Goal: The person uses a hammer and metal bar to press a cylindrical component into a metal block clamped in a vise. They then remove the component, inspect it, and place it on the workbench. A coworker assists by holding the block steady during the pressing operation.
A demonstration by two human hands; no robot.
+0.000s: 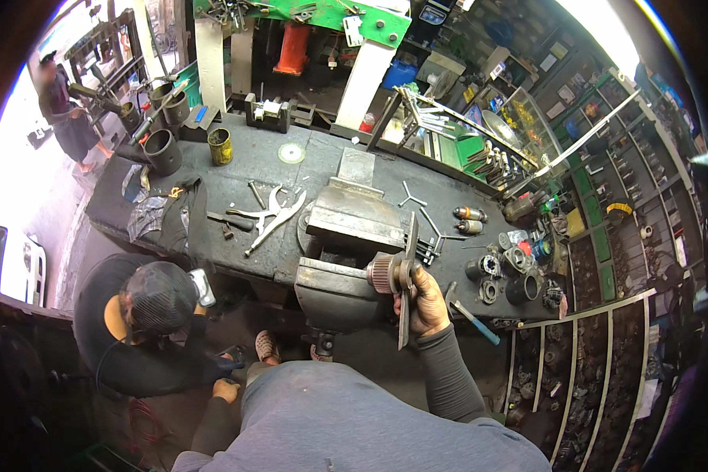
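Observation:
My right hand (428,303) is closed round a ridged metal gear part (383,273) with a long flat metal bar (406,315) standing across it. I hold it up by the right end of the big bench vise (346,287), above the bench's near edge. Whether the part touches the vise, I cannot tell. Down by my left side is my left hand (226,390), away from the bench and near a crouching person. Its fingers are turned from view. Locking pliers (271,214) and a hammer with a blue handle (473,321) lie on the bench, either side of the vise.
A person in a dark cap (159,295) crouches close on my left. Metal cylinders (162,149) and a yellow can (220,146) stand at the bench's far left. T-handled wrenches (436,228) and several round metal parts (492,267) lie right. Parts shelves (574,377) flank my right.

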